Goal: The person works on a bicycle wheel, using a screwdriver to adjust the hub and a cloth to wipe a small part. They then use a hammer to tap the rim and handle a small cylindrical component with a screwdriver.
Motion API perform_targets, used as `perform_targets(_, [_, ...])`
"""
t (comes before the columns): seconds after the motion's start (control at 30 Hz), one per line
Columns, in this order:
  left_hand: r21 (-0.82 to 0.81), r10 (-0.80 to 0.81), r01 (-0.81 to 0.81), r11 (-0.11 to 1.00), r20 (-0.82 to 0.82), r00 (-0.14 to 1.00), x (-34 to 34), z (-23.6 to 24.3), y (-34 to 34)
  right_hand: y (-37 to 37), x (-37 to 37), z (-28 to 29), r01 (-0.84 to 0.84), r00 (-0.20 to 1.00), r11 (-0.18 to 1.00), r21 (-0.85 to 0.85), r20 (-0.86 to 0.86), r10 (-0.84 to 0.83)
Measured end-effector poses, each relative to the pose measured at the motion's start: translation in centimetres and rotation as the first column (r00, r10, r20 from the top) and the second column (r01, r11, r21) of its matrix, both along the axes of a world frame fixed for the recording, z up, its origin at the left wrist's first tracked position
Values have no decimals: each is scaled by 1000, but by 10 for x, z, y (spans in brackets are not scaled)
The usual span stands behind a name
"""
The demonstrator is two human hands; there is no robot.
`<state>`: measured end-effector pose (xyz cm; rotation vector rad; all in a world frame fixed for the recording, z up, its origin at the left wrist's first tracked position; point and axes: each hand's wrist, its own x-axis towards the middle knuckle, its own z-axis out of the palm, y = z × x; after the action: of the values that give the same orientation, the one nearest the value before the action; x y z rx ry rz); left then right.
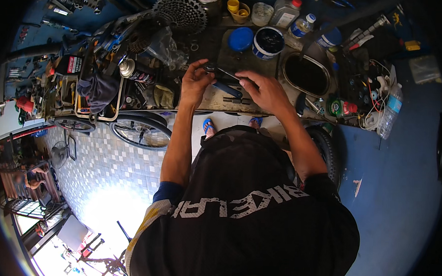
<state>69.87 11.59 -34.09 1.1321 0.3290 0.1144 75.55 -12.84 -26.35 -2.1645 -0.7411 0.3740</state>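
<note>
My left hand (195, 85) is pinched at the near side of the workbench (214, 100), beside a small dark part (211, 68) that its fingers seem to hold. From that part a thin metal rod (228, 74) runs right to the fingertips of my right hand (267, 93). The right fingers are closed on the rod's end; its exact kind is too small to tell. Under the hands lies a tool with a blue handle (228, 89), apparently on the bench. A blue lid (240, 39) and a tub of dark grease (267, 55) stand just beyond.
A large bicycle cassette (180, 14), a plastic bag (169, 49) and a spray can (135, 70) crowd the left. Several bottles and tubs line the back. To the right are an oval metal tray (328, 79) and a water bottle (390, 113). Bicycle wheels (141, 130) stand below the bench edge.
</note>
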Motion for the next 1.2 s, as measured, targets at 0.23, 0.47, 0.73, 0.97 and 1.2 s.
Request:
perform_targets(0.23, [-93, -50, 52, 994, 21, 999, -1, 0, 2, 1, 1, 9, -43, 999, 996, -79, -2, 43])
perform_targets(0.47, [-61, -51, 53, 997, 26, 998, -4, -1, 3, 6, 2, 13, -71, 997, 993, -93, -14, 70])
perform_targets(0.73, [28, -64, 64, 998, 8, 998, -4, -3, 4, 6, 8, 11, -102, 993, 991, -86, -65, 96])
perform_targets(0.97, [69, -27, 28, 997, -7, 1000, -3, -6, 1, 10, 1, -4, -59, 996, 998, -25, 66, 60])
perform_targets(1.2, [78, -18, 19, 997, -14, 1000, -3, -5, -2, 16, -6, -2, -19, 999, 1000, -14, 25, 20])
